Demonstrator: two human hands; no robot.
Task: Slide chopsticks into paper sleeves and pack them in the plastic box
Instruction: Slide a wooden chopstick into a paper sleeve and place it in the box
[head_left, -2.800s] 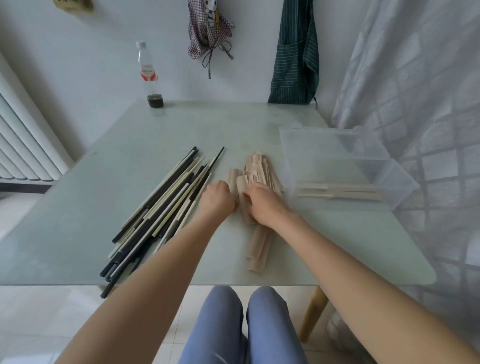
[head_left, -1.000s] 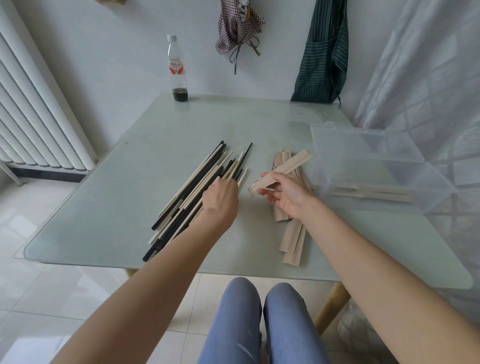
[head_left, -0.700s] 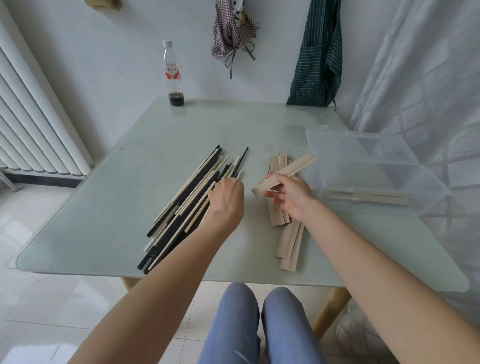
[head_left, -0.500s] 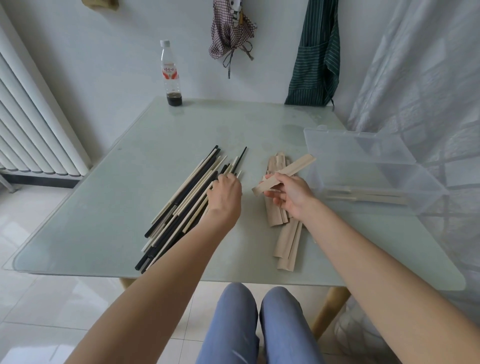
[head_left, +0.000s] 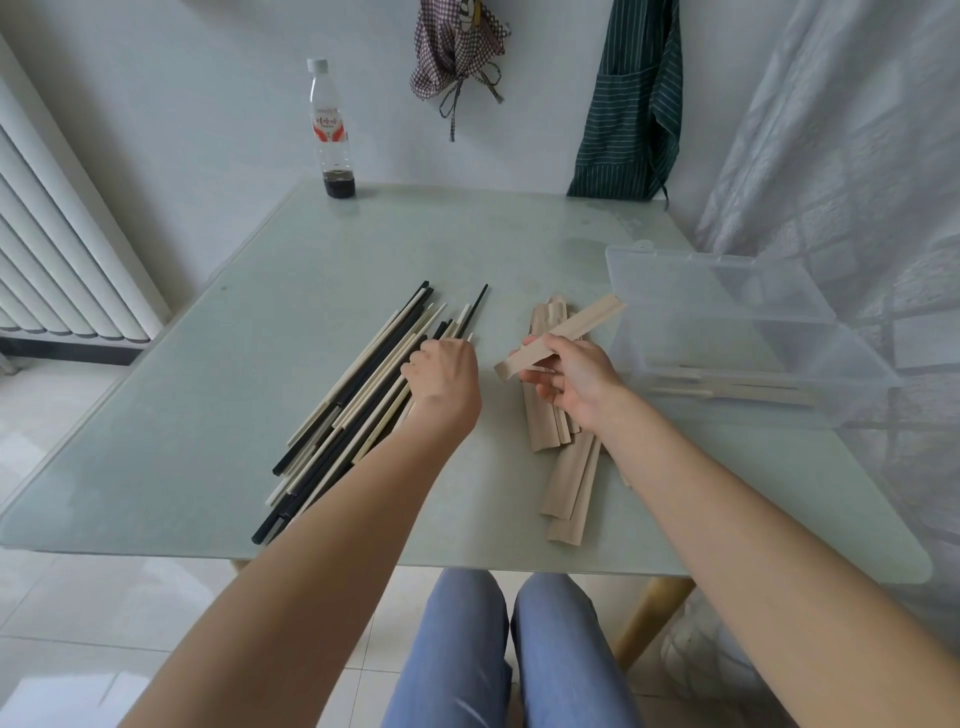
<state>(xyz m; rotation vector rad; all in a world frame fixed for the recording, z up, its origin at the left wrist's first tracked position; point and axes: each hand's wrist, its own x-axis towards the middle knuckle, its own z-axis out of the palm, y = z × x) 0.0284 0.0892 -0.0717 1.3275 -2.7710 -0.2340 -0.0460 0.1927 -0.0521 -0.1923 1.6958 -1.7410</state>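
left hand (head_left: 441, 371) fingertips hidden among chopsticks (head_left: 358, 389), grip perhaps closed, aprons cropped at top

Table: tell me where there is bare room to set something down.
Bare glass lies between the bottle and the chopsticks, and along the left edge of the table. Crowded: the middle, with chopsticks, both hands, the paper sleeves, and the plastic box to the right.
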